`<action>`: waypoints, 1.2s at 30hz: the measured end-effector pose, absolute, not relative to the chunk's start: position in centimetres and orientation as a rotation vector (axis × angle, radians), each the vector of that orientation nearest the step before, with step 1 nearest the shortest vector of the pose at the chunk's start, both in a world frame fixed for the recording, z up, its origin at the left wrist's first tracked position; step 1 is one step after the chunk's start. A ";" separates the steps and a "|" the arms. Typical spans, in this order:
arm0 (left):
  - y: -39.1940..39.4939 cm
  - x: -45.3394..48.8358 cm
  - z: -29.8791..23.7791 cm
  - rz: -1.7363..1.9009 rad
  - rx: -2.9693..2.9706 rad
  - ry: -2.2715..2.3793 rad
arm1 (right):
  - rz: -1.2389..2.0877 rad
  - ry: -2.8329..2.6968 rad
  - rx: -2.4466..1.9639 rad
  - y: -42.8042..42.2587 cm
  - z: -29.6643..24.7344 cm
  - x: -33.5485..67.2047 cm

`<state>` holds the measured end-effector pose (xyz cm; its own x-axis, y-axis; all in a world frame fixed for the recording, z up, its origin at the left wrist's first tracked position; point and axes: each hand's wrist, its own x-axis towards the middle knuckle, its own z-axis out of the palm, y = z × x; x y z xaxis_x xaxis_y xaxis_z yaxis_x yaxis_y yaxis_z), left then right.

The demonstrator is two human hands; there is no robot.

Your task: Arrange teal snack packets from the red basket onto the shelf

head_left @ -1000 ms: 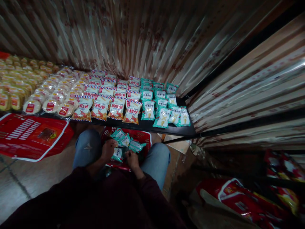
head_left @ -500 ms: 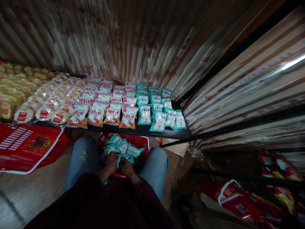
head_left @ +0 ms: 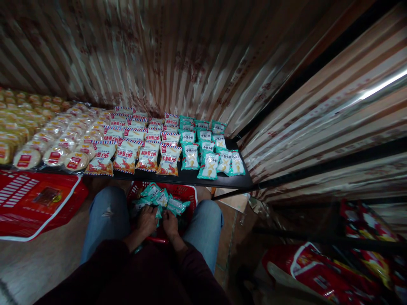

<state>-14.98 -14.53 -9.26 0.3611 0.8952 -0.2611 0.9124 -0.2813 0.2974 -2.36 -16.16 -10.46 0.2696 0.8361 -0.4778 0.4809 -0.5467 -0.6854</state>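
A red shopping basket stands between my knees, with several teal snack packets piled inside. My left hand reaches in from the left, its fingers curled down on a teal packet. Close beside it, my right hand has bent fingers at the other side of the packet between the hands. The undersides of both hands are hidden. On the black shelf just ahead, teal snack packets of the same kind stand in rows at the right end.
Left of them on the shelf are rows of striped-top snack bags, round wrapped biscuits and yellow packs. Another red basket is at left. Red bags lie low at right. Striped plastic sheeting hangs behind.
The view has shifted slightly, so the shelf sits a little lower and further left. My hands stay in the basket, the right one now slightly farther from the left.
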 end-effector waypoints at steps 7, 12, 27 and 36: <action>-14.1 -14.9 -9.4 0.162 2.169 1.720 | 1.214 -0.862 -1.948 -15.7 -10.8 -2.2; -14.3 -14.8 -9.9 0.448 2.162 1.657 | 1.273 -0.692 -1.739 -15.5 -10.9 -2.1; -12.3 -15.9 -9.4 0.843 1.143 1.758 | 1.270 -0.212 -1.514 -14.7 -11.2 -0.1; -12.1 -15.6 -9.6 0.824 0.813 1.643 | 1.318 -0.469 -1.789 -15.6 -12.7 -0.5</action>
